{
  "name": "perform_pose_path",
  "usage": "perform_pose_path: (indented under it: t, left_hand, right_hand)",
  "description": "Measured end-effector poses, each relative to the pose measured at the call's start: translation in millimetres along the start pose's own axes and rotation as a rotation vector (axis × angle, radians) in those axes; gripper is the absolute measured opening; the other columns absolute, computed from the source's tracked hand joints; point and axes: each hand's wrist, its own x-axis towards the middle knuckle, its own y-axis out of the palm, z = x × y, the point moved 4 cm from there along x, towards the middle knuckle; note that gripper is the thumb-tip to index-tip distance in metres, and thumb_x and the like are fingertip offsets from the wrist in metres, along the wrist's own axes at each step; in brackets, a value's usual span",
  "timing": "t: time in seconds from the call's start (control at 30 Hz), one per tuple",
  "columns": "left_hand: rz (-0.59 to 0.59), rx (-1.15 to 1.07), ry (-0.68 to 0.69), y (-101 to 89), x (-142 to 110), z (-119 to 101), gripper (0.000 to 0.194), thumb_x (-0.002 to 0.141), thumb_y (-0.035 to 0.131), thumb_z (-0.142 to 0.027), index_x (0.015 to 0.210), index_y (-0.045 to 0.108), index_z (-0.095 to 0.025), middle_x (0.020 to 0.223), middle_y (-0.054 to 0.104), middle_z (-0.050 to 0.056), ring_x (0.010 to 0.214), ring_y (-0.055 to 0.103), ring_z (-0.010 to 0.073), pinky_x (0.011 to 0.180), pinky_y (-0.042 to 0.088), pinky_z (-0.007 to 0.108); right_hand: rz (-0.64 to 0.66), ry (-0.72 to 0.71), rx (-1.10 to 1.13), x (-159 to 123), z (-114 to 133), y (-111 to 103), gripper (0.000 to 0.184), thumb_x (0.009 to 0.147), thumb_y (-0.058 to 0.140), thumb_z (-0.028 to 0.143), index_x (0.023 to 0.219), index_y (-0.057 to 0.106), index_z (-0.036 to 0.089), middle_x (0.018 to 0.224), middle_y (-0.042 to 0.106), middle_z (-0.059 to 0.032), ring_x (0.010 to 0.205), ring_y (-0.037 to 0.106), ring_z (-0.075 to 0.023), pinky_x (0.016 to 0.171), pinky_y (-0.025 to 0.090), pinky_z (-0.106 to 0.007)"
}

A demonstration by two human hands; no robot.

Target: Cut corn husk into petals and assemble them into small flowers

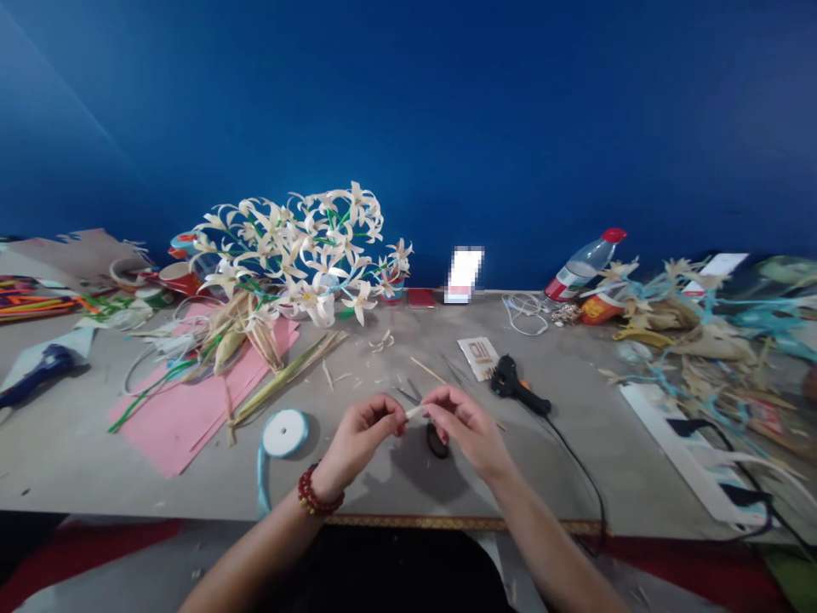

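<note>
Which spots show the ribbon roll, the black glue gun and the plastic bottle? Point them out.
ribbon roll (284,432): head view, on the white round face.
black glue gun (527,396): head view, on the body.
plastic bottle (568,281): head view, on the label.

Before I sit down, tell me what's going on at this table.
A person's left hand and right hand pinch a small pale strip between them. Scissors lie on the table just beneath. A black glue gun lies to the right, a ribbon spool to the left, and white flowers stand behind.
</note>
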Motion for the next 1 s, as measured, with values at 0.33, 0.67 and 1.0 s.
perform_pose_path:
  t: [0.33,0.67,1.0]
  left_hand:
    - [0.085,-0.351,-0.143,3.4,0.5,8.4,0.031,0.090,0.056,-0.041,0.080,0.064,-0.013,0.074,0.062,0.005,0.072,0.058,0.0153,0.073,0.045,0.028]
    - [0.202,-0.475,-0.322,9.3,-0.1,15.6,0.021,0.076,0.073,-0.031,0.075,0.063,-0.013,0.066,0.060,0.002,0.061,0.056,0.0116,0.066,0.045,0.025]
    - [0.059,-0.405,-0.158,0.1,2.8,15.4,0.019,0.079,0.074,-0.029,0.077,0.062,-0.014,0.069,0.059,0.000,0.066,0.053,0.0092,0.068,0.041,0.021]
  right_hand:
    - [0.046,-0.142,0.003,0.8,9.3,1.8,0.015,0.084,0.067,0.036,0.085,0.065,0.021,0.082,0.063,-0.0015,0.056,0.054,-0.0104,0.052,0.045,-0.023]
    - [0.182,-0.252,-0.072,-2.1,15.1,1.6,0.014,0.086,0.062,0.035,0.086,0.066,0.021,0.089,0.066,-0.0058,0.070,0.060,-0.0163,0.060,0.049,-0.028]
    - [-0.160,-0.140,-1.180,11.9,-18.6,-75.0,0.017,0.093,0.050,0.031,0.092,0.062,0.020,0.092,0.066,-0.0070,0.081,0.062,-0.0208,0.072,0.044,-0.030]
